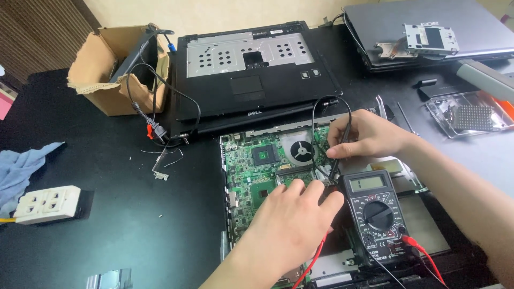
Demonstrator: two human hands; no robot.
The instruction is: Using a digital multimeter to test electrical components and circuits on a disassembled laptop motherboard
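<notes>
Our right hand [369,138] pinches a black probe [336,168] in a narrow grip over the green motherboard [257,171]; our left hand [292,219] grip stays hidden, beside the multimeter [376,214].

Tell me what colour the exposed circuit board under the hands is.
Green circuit board, seen best in the head view.

One green laptop circuit board [251,171] at centre; one black digital multimeter [376,214] at five o'clock; two opened laptop bodies, black [251,75] at twelve, grey [428,32] at two; one torn brown cardboard box [101,69] at ten; one white power strip [47,204] at nine.
</notes>
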